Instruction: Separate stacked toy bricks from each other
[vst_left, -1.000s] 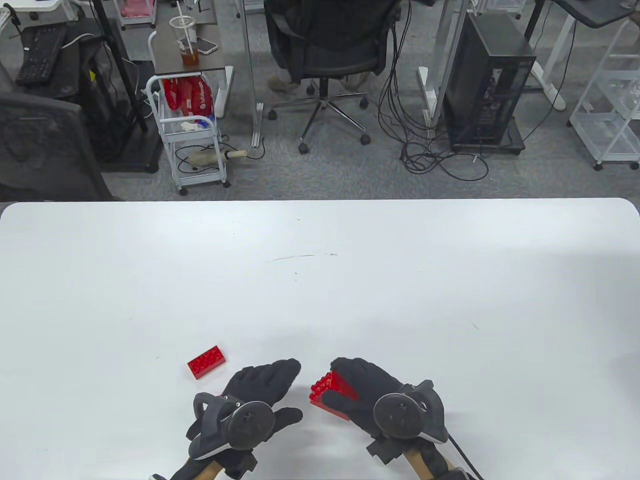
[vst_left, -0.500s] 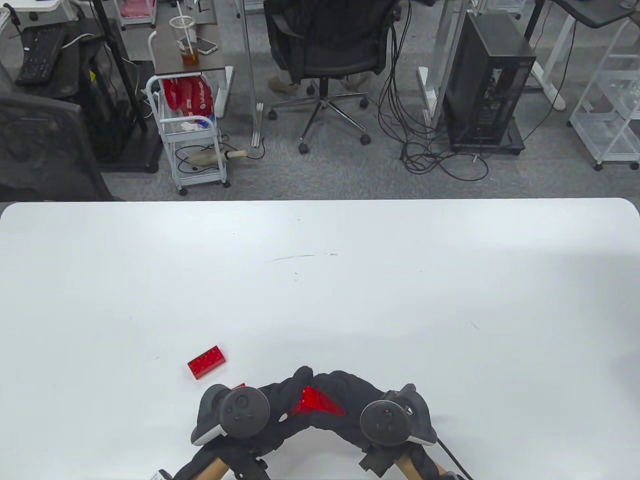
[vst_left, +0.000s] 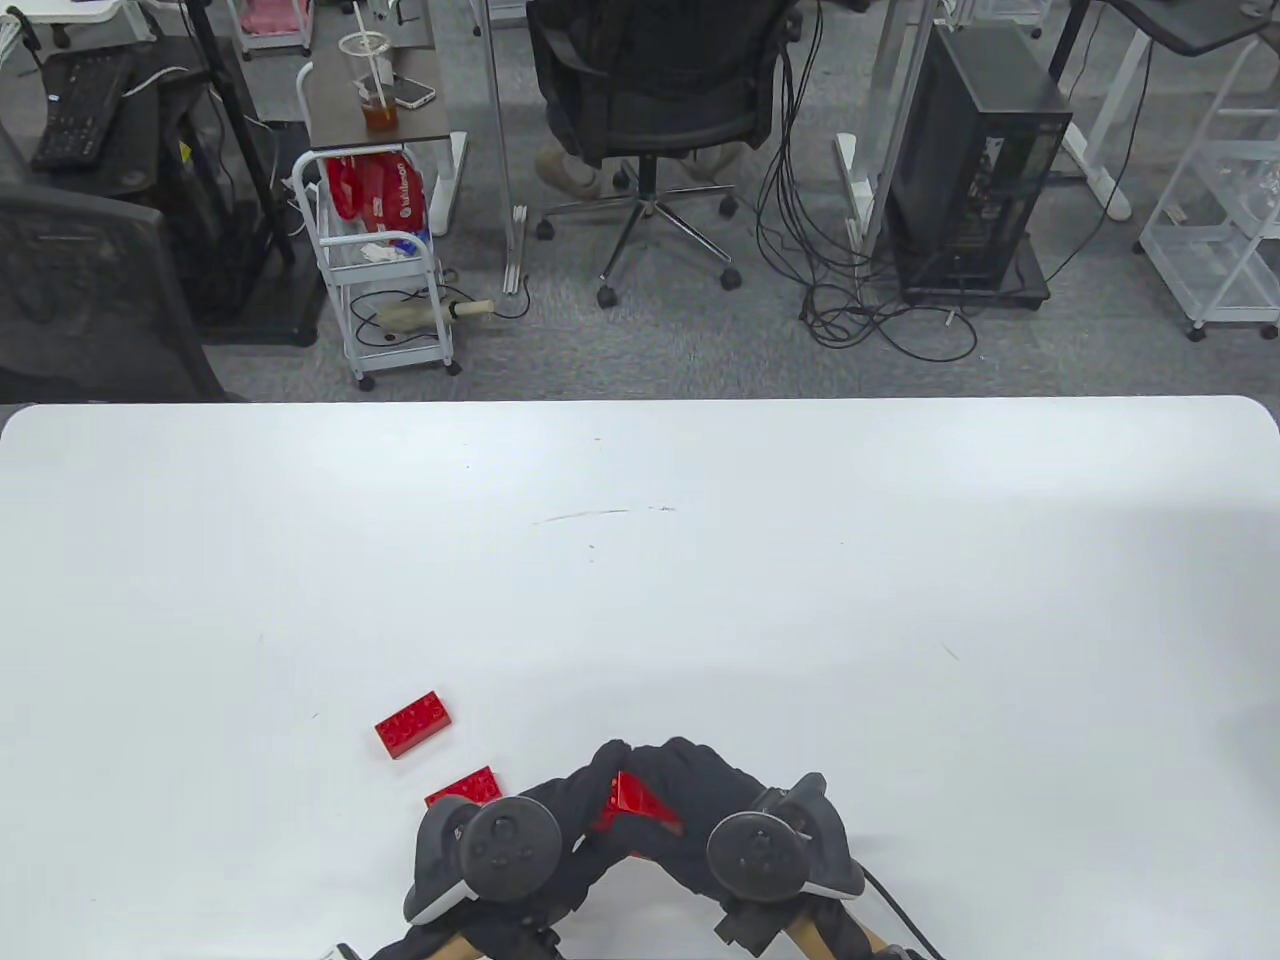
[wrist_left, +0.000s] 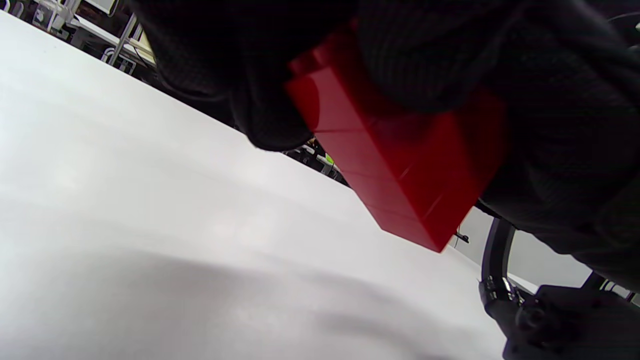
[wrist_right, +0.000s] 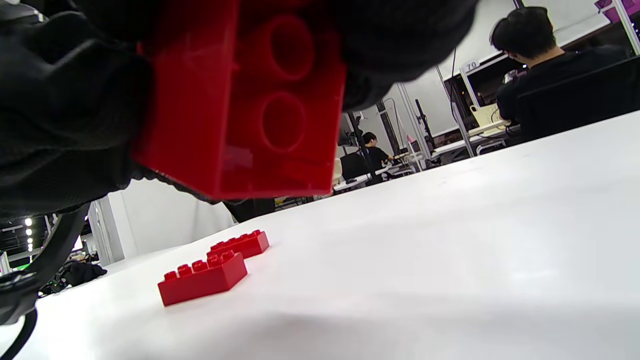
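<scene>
Showing hollow round sockets underneath, the red brick stack (wrist_right: 240, 100) tilts

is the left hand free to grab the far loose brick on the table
Probably not yet: the left hand grips the red stack with the right hand. The loose brick lies unobstructed nearby.

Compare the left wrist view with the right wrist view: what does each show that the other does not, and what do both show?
Left wrist view only: the smooth side of the held stack, with seams between its bricks, and a tracker at the lower right.
Right wrist view only: the stack's hollow underside with round tubes, two loose bricks, the nearer and the farther, lying on the table, and people seated in the background.
Both: the red stack held above the white table among black gloved fingers.
</scene>
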